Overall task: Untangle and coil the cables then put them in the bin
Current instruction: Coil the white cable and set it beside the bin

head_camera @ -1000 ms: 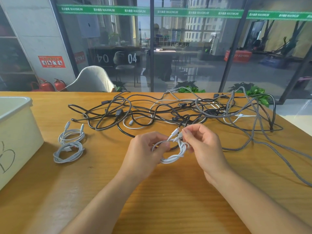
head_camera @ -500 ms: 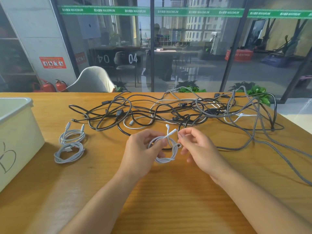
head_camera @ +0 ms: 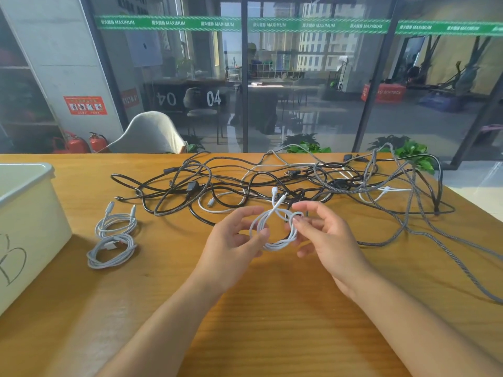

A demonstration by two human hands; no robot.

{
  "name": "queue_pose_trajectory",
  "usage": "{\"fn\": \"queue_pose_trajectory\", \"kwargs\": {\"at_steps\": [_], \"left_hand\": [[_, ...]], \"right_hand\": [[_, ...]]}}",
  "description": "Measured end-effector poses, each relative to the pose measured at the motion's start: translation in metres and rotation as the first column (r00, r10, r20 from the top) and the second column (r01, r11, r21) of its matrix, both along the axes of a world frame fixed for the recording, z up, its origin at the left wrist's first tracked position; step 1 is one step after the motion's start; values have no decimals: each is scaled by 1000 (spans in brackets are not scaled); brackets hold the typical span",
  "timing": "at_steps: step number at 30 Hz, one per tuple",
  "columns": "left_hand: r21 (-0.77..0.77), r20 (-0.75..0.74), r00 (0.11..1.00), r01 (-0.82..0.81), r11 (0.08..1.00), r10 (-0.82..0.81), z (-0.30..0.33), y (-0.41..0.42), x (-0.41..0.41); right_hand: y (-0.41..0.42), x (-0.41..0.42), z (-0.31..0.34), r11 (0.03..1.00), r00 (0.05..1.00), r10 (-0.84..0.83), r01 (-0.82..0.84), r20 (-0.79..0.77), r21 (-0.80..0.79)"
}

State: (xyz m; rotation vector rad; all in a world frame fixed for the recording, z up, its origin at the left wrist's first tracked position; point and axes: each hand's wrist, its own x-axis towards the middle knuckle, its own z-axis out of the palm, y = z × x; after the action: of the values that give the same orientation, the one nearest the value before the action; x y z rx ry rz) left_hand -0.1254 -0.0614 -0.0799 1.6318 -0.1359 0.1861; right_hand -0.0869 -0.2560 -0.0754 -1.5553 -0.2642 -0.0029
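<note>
Over the last second the small white round-sheathed cable coil [head_camera: 275, 229] has gone from being fussed at with both hands pinching its plug ends to hanging as a finished-looking ring, its two white plugs now sticking up free behind it, toward the tangle. The left hand [head_camera: 234, 246] holds the coil's left side, thumb and fingers curled round the loops; the right hand [head_camera: 326, 238] has let go of the plug tips and now pinches the coil's right side with thumb and forefinger, the other fingers spread loosely. The coil sits lifted off the bare wooden tabletop [head_camera: 272, 308], just in front of the big tangle of black, grey-braided and white cables [head_camera: 299, 183] that sprawls behind it. To the coil's left, well apart from it, two coiled pale grey cables [head_camera: 114, 238] lie on the table, and farther left again stands the cream plastic bin [head_camera: 30, 213]. My reading is that this cable's winding is about done and the ends may want tucking before it is set down or binned. Taken with the two coils lying outside the bin and the mass behind untouched, the task looks early: most untangling remains, and I cannot tell whether anything is in the bin.
</note>
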Motion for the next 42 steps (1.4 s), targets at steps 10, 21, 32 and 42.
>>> {"fn": "queue_pose_trajectory", "kwargs": {"at_steps": [10, 21, 32, 42], "left_hand": [[127, 26, 999, -35, 991, 32, -1, 3, -2], [215, 43, 988, -156, 964, 150, -9, 46, -50], [387, 107, 936, -349, 853, 334, -22, 127, -120], [704, 198, 889, -422, 571, 412, -21, 180, -152]], "right_hand": [[8, -4, -5, 999, 998, 45, -46, -32, -22], [53, -34, -15, 973, 974, 225, -225, 3, -49], [130, -69, -23, 863, 922, 367, -286, 128, -416], [188, -84, -18, 649, 819, 515, -179, 253, -739]]}}
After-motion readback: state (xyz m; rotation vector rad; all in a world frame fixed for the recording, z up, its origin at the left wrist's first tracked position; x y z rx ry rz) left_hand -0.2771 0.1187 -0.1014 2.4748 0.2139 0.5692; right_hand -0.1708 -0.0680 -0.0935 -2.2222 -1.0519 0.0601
